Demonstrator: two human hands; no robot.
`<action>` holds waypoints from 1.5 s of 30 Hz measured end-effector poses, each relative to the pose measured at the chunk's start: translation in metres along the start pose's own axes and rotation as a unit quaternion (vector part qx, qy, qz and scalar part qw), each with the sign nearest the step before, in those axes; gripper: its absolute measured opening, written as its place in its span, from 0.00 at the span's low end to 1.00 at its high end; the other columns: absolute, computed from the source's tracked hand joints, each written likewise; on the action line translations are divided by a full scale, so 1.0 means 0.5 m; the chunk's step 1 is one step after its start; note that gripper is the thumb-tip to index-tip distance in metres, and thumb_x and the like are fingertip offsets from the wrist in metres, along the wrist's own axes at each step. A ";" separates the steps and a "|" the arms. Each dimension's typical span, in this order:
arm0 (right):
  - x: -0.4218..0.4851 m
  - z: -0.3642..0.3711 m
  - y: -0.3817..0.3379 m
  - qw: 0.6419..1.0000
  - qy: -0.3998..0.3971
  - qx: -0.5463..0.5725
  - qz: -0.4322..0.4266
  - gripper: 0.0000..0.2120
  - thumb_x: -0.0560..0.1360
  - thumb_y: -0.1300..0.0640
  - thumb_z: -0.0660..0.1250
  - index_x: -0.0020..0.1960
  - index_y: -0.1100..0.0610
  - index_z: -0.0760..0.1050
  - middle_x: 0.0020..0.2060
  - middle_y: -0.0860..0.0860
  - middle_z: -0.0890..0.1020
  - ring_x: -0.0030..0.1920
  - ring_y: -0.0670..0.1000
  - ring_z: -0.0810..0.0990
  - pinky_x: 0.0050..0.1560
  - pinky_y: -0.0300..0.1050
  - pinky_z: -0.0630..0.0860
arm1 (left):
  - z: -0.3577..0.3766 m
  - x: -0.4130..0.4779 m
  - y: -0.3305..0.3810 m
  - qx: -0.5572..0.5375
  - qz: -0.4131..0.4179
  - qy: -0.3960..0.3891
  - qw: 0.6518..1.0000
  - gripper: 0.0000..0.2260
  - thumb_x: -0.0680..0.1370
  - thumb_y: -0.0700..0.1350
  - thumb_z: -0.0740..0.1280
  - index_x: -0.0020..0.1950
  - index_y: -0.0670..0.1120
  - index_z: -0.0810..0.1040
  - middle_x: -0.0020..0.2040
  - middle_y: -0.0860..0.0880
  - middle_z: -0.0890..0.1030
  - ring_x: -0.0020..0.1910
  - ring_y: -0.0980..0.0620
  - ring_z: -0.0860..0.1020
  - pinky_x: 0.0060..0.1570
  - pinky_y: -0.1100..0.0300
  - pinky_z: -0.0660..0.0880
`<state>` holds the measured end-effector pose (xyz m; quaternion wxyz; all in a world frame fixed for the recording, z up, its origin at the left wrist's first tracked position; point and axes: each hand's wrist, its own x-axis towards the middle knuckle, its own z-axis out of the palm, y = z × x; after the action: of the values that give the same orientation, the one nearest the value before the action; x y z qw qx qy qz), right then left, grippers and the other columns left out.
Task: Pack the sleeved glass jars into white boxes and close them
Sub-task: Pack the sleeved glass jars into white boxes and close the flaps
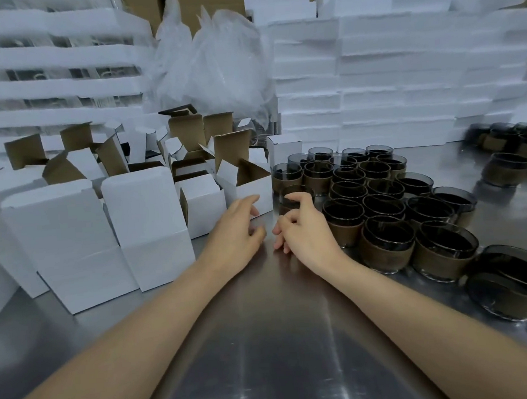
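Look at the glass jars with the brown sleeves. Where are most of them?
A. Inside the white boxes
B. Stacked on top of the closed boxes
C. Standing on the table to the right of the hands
C: the sleeved jars stand clustered on the metal table, right of both hands.

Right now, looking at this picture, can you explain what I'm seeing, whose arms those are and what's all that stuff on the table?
One camera, worn on a person's head, looks down at their own bare arms. The left hand reaches toward an open white box; the right hand reaches toward a sleeved glass jar. Neither has a grip on anything yet. On the steel table stand closed white boxes at left and a cluster of dark jars in brown sleeves at right. White stacks rise behind.
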<state>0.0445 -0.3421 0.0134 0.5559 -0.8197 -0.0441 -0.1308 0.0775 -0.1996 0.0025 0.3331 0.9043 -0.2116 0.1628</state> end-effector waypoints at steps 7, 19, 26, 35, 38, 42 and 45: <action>-0.005 -0.006 -0.006 0.995 0.027 0.090 -0.028 0.03 0.80 0.62 0.61 0.50 0.56 0.72 0.26 0.51 0.80 0.24 0.45 0.75 0.30 0.34 0.70 | -0.002 -0.006 0.006 -0.068 0.069 -0.012 0.995 0.30 0.75 0.50 0.69 0.75 0.51 0.61 0.70 0.53 0.68 0.65 0.64 0.65 0.63 0.68 0.64; -0.025 0.000 -0.020 0.978 0.072 0.148 -0.125 0.23 0.76 0.68 0.60 0.65 0.49 0.64 0.28 0.47 0.72 0.30 0.45 0.69 0.39 0.41 0.69 | -0.001 0.001 0.033 -0.528 -0.122 0.049 0.839 0.12 0.78 0.40 0.66 0.59 0.47 0.69 0.51 0.52 0.82 0.52 0.54 0.80 0.49 0.62 0.77; -0.031 0.013 -0.015 0.995 0.064 0.023 -0.072 0.33 0.71 0.56 0.73 0.72 0.51 0.62 0.46 0.46 0.69 0.47 0.47 0.74 0.58 0.43 0.72 | -0.015 0.000 0.059 -0.682 -0.158 0.034 0.713 0.09 0.81 0.43 0.55 0.53 0.42 0.73 0.49 0.43 0.77 0.46 0.51 0.76 0.44 0.64 0.75; -0.023 0.012 -0.008 0.981 0.016 0.168 -0.095 0.34 0.66 0.64 0.78 0.67 0.50 0.70 0.56 0.46 0.81 0.55 0.41 0.80 0.52 0.33 0.75 | -0.013 -0.017 0.074 -0.735 -0.145 -0.065 0.659 0.20 0.74 0.51 0.57 0.58 0.41 0.79 0.54 0.39 0.82 0.51 0.44 0.82 0.52 0.55 0.79; -0.021 0.009 -0.009 0.980 0.031 0.173 -0.094 0.27 0.66 0.64 0.78 0.62 0.53 0.74 0.50 0.46 0.84 0.51 0.41 0.82 0.49 0.30 0.74 | -0.012 -0.017 0.073 -0.701 -0.161 -0.074 0.691 0.21 0.76 0.53 0.57 0.63 0.42 0.75 0.59 0.39 0.80 0.57 0.44 0.79 0.56 0.55 0.76; -0.017 0.006 -0.004 0.973 0.005 0.219 -0.066 0.21 0.68 0.65 0.76 0.58 0.56 0.76 0.45 0.45 0.85 0.48 0.42 0.83 0.46 0.30 0.75 | -0.007 -0.022 0.082 -0.687 -0.159 -0.080 0.704 0.22 0.73 0.51 0.62 0.64 0.42 0.74 0.57 0.38 0.79 0.52 0.44 0.79 0.55 0.55 0.77; -0.014 0.004 -0.001 0.973 -0.008 0.224 -0.056 0.22 0.68 0.65 0.76 0.59 0.56 0.76 0.48 0.48 0.85 0.50 0.44 0.83 0.50 0.34 0.76 | -0.007 -0.022 0.081 -0.697 -0.162 -0.076 0.694 0.22 0.73 0.50 0.62 0.64 0.41 0.74 0.55 0.38 0.80 0.49 0.45 0.80 0.54 0.56 0.78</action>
<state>0.0380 -0.3395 0.0110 0.7172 -0.6713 -0.1222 -0.1418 0.0477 -0.2225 0.0218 0.8721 0.4421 -0.1389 -0.1572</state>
